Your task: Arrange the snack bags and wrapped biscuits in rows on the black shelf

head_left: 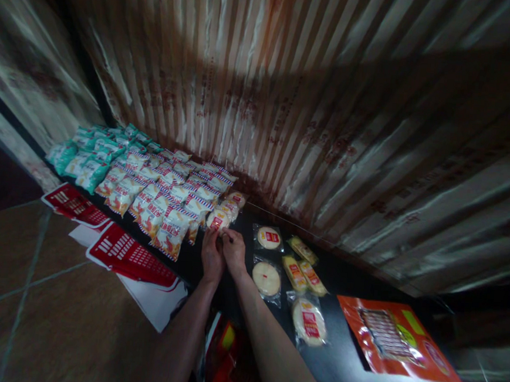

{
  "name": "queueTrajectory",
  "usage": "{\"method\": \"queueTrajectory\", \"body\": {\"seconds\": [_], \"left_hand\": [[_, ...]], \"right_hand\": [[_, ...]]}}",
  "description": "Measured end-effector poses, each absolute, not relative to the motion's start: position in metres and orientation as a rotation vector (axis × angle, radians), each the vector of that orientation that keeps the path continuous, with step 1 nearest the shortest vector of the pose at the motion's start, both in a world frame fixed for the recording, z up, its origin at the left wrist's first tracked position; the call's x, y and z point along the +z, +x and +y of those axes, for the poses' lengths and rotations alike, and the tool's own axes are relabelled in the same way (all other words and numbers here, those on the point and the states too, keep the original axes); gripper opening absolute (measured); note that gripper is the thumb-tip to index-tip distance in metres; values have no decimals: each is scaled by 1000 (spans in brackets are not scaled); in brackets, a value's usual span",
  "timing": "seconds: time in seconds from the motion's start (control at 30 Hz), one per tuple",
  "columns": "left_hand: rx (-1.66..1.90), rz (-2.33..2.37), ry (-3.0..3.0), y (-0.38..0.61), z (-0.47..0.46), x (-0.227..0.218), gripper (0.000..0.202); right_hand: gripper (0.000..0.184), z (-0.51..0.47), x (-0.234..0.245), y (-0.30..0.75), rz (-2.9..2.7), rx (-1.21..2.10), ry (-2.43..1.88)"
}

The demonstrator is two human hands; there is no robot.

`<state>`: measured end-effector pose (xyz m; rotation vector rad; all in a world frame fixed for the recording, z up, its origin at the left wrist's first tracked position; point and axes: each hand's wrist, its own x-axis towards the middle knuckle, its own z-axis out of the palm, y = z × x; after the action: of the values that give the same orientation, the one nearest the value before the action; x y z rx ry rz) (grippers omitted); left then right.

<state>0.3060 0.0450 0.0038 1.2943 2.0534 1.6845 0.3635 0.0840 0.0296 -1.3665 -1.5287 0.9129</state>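
My left hand [212, 255] and my right hand [234, 252] are close together at the near end of a short row of round wrapped cakes. Fingers of both hands are closed at the near edge of the front cake [218, 219], a pale disc with a red label in clear wrapping. Behind it, more round cakes [235, 199] overlap in the row. Just left of the hands stand white snack packets [170, 231] with striped edges. Right of my right hand lie single round cakes [266, 278] in clear wrappers.
Green packets [92, 173] fill the far left of the black table [338, 362]. Yellow wrapped bars [312, 277] and a large orange packet [396, 337] lie to the right. Red-and-white printed sheets [133, 255] hang at the front edge. A pleated curtain [245, 96] runs behind.
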Motion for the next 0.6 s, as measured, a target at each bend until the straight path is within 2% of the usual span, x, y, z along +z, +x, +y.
{"method": "queueTrajectory", "body": {"seconds": [0.4,0.6], "left_hand": [[1686,2047,1394,305,42,4,37],[1630,2017,1562,315,33,13,29]], "right_hand": [[30,70,38,370,-1591,772,-1340],[34,55,43,390,-1632,648,-1381]]}}
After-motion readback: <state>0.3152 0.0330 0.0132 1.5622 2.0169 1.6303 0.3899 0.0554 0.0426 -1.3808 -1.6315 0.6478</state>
